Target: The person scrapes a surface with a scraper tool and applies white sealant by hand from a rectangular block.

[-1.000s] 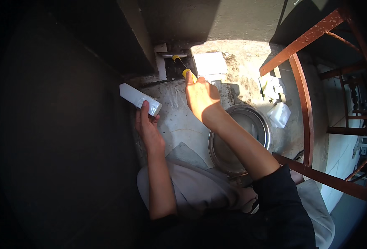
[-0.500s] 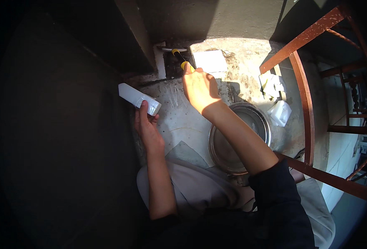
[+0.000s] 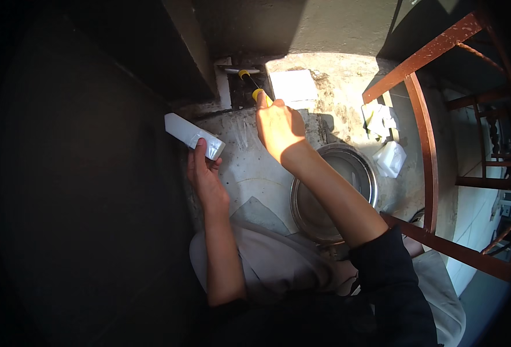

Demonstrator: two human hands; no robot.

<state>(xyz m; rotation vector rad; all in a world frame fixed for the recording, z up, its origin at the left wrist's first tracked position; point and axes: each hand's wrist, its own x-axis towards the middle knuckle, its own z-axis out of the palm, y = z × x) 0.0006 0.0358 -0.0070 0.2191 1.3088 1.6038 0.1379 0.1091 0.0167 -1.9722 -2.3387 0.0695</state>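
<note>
My left hand (image 3: 210,185) grips the near end of a long white box-like packet (image 3: 185,132), with shiny clear plastic around that end. Its far end points up and left, above the floor. Closed around a tool with a yellow and black handle (image 3: 257,92), my right hand (image 3: 281,127) reaches toward the wall corner. At the tool's far end lies a narrow pale crosspiece (image 3: 248,70); I cannot tell whether it is a blade or a head. The tool is over a dark patch of floor (image 3: 244,97). Beside it, in sunlight, lies a flat white square piece (image 3: 293,87).
A round metal basin (image 3: 376,196) stands beneath my right forearm. Right of it are a crumpled pale cloth or wrapper (image 3: 378,120) and a clear plastic piece (image 3: 390,159). A rusty-red metal frame (image 3: 422,139) rises on the right. A dark wall edge (image 3: 195,52) juts out at left.
My left hand and the white packet have shifted very slightly. The right hand holds the tool at nearly the same spot, with only a tiny shift.
</note>
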